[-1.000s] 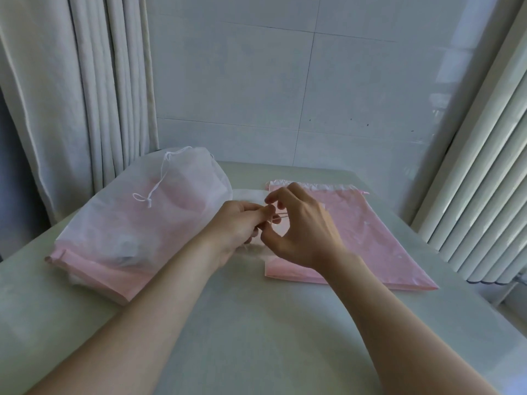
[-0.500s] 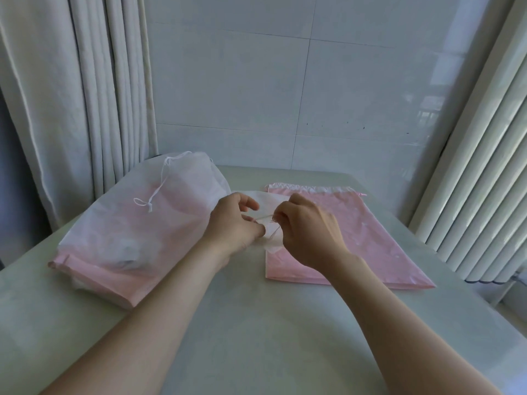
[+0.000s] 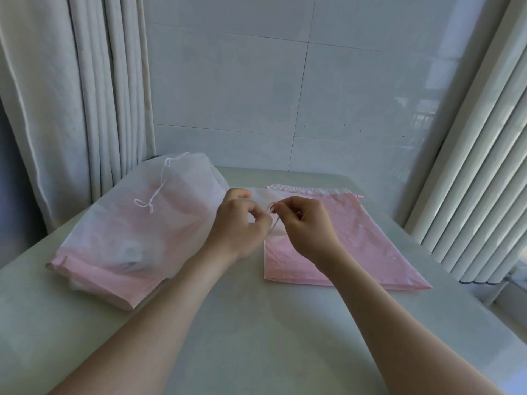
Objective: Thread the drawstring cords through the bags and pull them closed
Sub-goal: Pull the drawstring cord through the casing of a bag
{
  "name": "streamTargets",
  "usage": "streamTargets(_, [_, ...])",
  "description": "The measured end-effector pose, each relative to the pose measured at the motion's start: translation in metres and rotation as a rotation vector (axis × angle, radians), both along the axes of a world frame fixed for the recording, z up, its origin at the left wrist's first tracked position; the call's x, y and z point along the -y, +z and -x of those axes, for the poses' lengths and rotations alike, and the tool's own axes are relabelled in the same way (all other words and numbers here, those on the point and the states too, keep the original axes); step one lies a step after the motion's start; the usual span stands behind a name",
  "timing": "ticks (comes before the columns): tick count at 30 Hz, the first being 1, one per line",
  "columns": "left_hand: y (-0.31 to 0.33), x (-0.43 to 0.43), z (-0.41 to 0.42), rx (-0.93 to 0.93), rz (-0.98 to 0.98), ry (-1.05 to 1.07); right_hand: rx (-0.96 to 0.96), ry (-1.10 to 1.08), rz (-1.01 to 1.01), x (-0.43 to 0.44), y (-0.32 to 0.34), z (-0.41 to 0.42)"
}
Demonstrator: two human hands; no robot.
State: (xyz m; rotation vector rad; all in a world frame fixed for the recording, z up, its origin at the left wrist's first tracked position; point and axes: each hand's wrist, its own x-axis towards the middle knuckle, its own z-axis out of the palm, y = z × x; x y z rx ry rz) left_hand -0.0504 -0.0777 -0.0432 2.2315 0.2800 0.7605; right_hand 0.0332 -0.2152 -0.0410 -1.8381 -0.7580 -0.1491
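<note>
A flat pink drawstring bag point(image 3: 362, 240) lies on the table's right half, its ruffled mouth toward the wall. Above its left edge, my left hand point(image 3: 238, 223) and my right hand point(image 3: 306, 223) meet fingertip to fingertip. Both pinch a thin pale cord point(image 3: 272, 220) that hangs in a short loop between them. To the left sits a stuffed white mesh bag point(image 3: 137, 229) with pink bags inside, its white drawstring point(image 3: 155, 195) tied in a knot on top. A white sheet or bag point(image 3: 263, 195) lies partly hidden behind my hands.
The pale grey table point(image 3: 256, 323) reaches back to a white tiled wall point(image 3: 285, 95). White curtains point(image 3: 71, 95) hang at the left. A ribbed white radiator point(image 3: 484, 181) stands close along the table's right edge.
My hands have stayed together over the pink bag's left edge and kept working the cord. My right hand rose slightly and its fingers curled in; the cord loop now hangs between the fingertips.
</note>
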Motion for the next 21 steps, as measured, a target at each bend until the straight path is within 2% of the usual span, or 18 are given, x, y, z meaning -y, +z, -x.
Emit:
streamTargets(3, [0.014,0.000,0.005,0.107,0.195,0.040,0.115,-0.111,0.022,0.001,-0.002,-0.002])
streamTargets(5, [0.025,-0.005,0.008,0.169,0.299,0.056,0.119,-0.120,0.012,0.002,-0.002,-0.003])
streamTargets(8, [0.030,-0.004,0.011,0.141,0.393,0.113,0.092,-0.103,-0.012,0.003,-0.002,-0.004])
streamTargets(10, [0.029,-0.001,0.011,0.140,0.387,0.159,0.076,-0.100,-0.030,0.003,-0.001,-0.003])
streamTargets(13, [0.028,-0.002,0.009,0.037,0.441,0.064,0.067,-0.094,-0.039,0.002,0.001,-0.001])
streamTargets(15, [0.030,-0.004,0.011,-0.099,0.405,-0.026,0.068,-0.092,-0.038,0.001,0.001,0.000])
streamTargets(17, [0.033,-0.001,0.015,-0.225,0.282,-0.073,0.066,-0.080,-0.043,0.001,0.002,0.000])
streamTargets(19, [0.034,0.004,0.017,-0.274,0.191,-0.110,0.064,-0.065,-0.052,0.002,0.002,0.000])
streamTargets(21, [0.032,0.005,0.016,-0.262,0.180,-0.135,0.057,-0.046,-0.065,0.002,0.002,0.000])
